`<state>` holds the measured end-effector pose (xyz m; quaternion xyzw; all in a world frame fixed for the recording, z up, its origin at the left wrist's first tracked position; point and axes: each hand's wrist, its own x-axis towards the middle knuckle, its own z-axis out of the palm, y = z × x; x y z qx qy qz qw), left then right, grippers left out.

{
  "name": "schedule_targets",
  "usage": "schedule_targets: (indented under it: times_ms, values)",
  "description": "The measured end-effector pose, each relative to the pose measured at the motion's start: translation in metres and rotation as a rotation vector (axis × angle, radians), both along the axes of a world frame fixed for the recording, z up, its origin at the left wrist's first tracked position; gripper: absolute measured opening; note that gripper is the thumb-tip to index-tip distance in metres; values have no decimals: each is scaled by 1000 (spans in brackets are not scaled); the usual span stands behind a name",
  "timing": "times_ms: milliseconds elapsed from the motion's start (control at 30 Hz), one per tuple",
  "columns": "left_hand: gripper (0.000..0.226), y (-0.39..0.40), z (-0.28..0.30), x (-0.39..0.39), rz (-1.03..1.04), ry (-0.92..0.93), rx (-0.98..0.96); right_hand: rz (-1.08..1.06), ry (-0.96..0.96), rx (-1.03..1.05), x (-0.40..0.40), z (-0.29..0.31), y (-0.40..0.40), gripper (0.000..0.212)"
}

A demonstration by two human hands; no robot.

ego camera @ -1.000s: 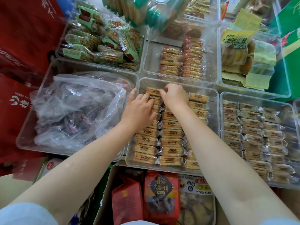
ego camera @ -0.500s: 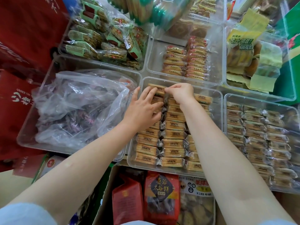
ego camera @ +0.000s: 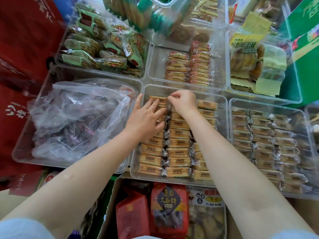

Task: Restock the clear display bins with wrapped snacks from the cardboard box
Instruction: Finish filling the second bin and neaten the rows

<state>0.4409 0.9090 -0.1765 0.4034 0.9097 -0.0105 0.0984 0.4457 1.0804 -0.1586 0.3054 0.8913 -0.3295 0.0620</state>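
L hand (ego camera: 146,116) flat, fingers pressing the left row steady; R hand (ego camera: 183,102) pinches a wrapped snack (ego camera: 158,99) beside it, squaring the bin (ego camera: 222,107) w/ 3 rows.

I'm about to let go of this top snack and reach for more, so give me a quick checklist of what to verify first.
1. Left hand steadying the left column of wrapped biscuit bars: ok, straight fingers rest flat on it.
2. Right hand grip on the top bar: ok, fingertips pinch its wrapper end.
3. Top bar lined up with its column: cannot tell, the hands cover the bars below it.
4. Room left in the middle clear bin: ok, bare floor shows behind the right column.
5. Cardboard box within reach: ok, it sits just below the bin, packs inside.
6. Loose plastic bag clear of the bin: ok, it stays in the left bin.
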Motion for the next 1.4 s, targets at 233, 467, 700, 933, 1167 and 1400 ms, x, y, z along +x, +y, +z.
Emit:
schedule_targets:
  times_ms: [233,467,700,933,1167,1400]
  values:
    - [66,20,5,9,-4,0,70,-90,9,87,48,5,53,27]
    - [70,50,-8,17,-55,-97,1,-23,-90,116,43,-5,47,37]
    - [70,48,-22,17,-86,-63,36,49,-87,51,43,-12,53,35]
    - [76,59,-23,16,-121,-111,50,12,-20,184,49,-17,56,29]
    - [72,57,-21,14,-135,-174,138,-31,-58,208,65,-19,58,22]
    - [73,56,-26,24,-95,-134,152,-19,106,172,51,-15,57,30]
